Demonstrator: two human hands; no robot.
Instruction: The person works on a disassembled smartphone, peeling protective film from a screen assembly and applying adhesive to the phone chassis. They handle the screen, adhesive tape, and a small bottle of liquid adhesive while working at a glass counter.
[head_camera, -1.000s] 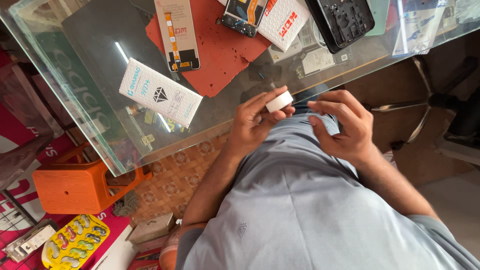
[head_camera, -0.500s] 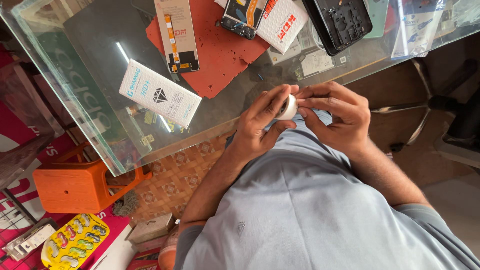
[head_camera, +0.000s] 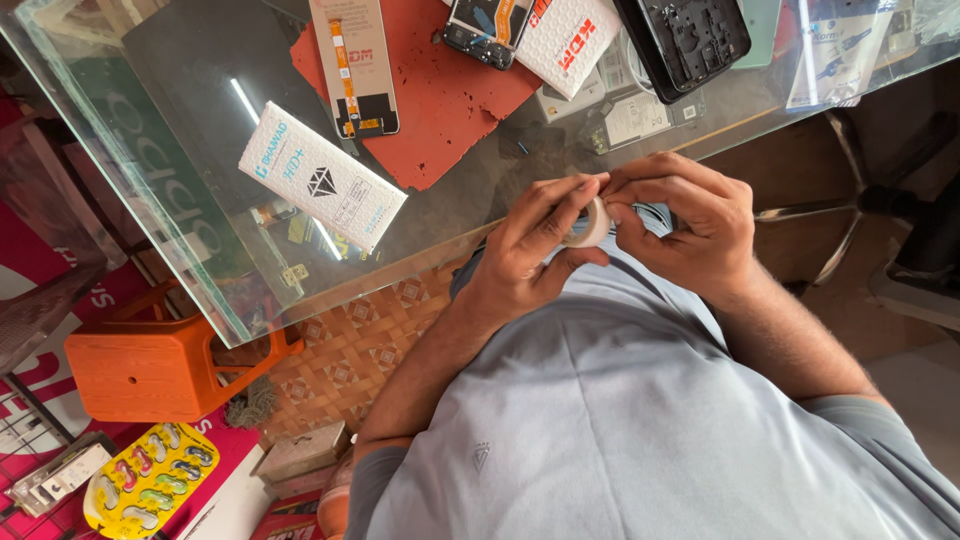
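A small white tape roll (head_camera: 597, 222) is held in front of my chest, just below the near edge of the glass table (head_camera: 180, 200). My left hand (head_camera: 530, 250) grips the roll from the left, with its thumb beneath and its fingers over the top. My right hand (head_camera: 690, 225) meets it from the right, and its fingertips pinch at the roll's rim. Both hands touch the roll, and fingers hide most of it.
On the glass table lie a red mat (head_camera: 440, 90), a white flat box (head_camera: 320, 180), a phone display part (head_camera: 355, 65), a circuit board (head_camera: 485, 30), a white padded packet (head_camera: 570, 40) and a black phone frame (head_camera: 690, 35). An orange stool (head_camera: 150, 365) and a yellow blister pack (head_camera: 150, 480) are on the floor at left.
My right hand has closed in on the roll that my left hand held alone a second ago. Both hands now meet on it, slightly nearer the table edge.
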